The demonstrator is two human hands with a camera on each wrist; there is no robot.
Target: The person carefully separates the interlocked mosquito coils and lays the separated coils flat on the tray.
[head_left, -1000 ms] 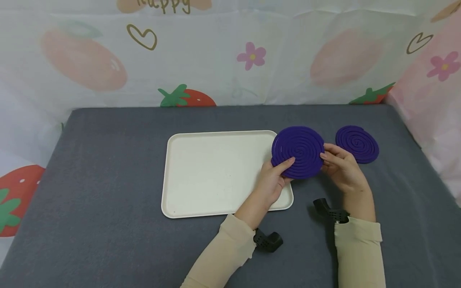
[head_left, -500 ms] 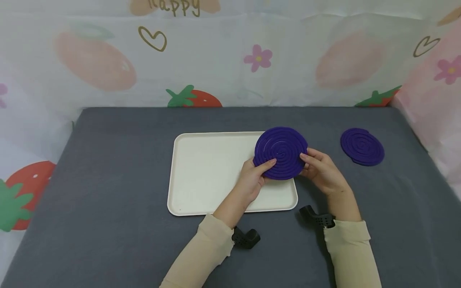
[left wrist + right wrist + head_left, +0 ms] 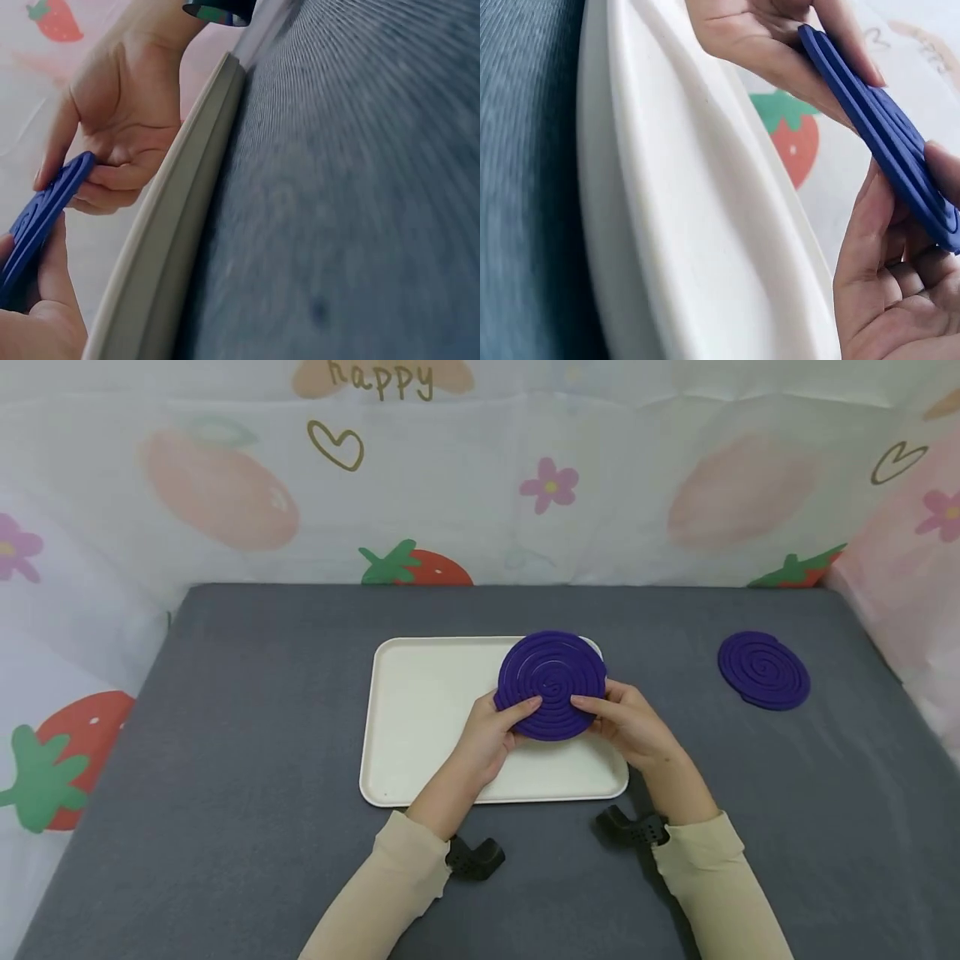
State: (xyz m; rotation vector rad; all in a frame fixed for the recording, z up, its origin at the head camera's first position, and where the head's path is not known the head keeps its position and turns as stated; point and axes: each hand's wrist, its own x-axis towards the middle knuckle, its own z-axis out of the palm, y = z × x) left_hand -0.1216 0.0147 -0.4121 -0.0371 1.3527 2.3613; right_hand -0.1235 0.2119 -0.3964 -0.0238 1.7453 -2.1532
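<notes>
Grip: left hand (image 3: 486, 739) and right hand (image 3: 632, 724) pinch purple spiral disc (image 3: 552, 664) by its near part | Place: raised above right half of white tray (image 3: 420, 718) | Risk: uneven pinch could flex or drop it; coil bonding unclear.

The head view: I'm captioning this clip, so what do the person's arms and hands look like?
The left sleeve and right sleeve are plain pale beige, folded at the ends. An angular black wrist camera shows beside each. The left hand and right hand look bare, without gloves.

Tray (image 3: 420, 718) on table (image 3: 247, 735), held disc (image 3: 552, 672) above; second disc (image 3: 763, 670) to right.
</notes>
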